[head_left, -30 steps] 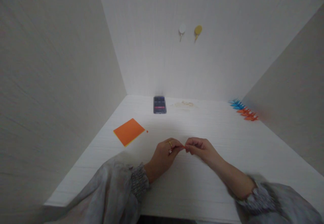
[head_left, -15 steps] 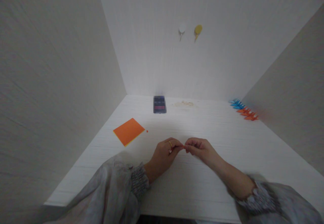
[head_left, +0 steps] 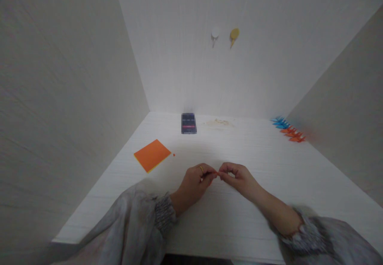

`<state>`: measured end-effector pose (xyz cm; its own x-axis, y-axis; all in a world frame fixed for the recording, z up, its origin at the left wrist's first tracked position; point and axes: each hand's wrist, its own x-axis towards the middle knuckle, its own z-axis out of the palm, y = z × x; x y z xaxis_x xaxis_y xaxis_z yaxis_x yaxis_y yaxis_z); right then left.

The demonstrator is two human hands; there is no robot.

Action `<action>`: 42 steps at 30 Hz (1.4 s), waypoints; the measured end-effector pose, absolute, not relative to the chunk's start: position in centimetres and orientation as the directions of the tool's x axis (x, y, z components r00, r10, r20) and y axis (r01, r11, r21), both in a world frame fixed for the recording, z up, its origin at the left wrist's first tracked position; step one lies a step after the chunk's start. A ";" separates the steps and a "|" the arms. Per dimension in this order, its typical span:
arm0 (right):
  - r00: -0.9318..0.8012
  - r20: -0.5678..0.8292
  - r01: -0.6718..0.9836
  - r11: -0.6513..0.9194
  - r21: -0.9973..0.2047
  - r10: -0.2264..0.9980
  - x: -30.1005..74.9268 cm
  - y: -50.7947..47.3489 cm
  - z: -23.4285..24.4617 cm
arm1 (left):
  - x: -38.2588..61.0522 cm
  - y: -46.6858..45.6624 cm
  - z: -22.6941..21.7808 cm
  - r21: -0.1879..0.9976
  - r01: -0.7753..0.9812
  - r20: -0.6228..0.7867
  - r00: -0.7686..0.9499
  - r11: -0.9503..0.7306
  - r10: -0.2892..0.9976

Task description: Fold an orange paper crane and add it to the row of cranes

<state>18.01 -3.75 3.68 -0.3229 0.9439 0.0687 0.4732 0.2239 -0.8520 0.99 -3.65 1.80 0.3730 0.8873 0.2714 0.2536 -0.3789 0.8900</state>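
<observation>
Two bare hands close together just above the desk, left hand and right hand near meeting at the tips. Fingers of both pinched on a small orange-red piece, mostly hidden; impossible to tell its shape or any folds in it. Done, as far as visible: a slanting row of small folded figures by the right wall, blue figures at the back, orange figures nearer. Outstanding, by the look of it: the pinched piece, apparently unfinished, and flat orange paper at the left, yellow along its near edges and seemingly unworked. Just beside its right corner, a tiny orange scrap. Farther back, well apart from both hands, a dark blurred object. Too little showing to judge the held piece's closeness to completion.
</observation>
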 end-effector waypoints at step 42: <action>-0.317 0.071 0.257 0.158 -0.954 0.946 17.9 -3.8 3.3 | 1.4 -3.3 2.3 0.996 -0.083 0.005 0.378 0.028 0.926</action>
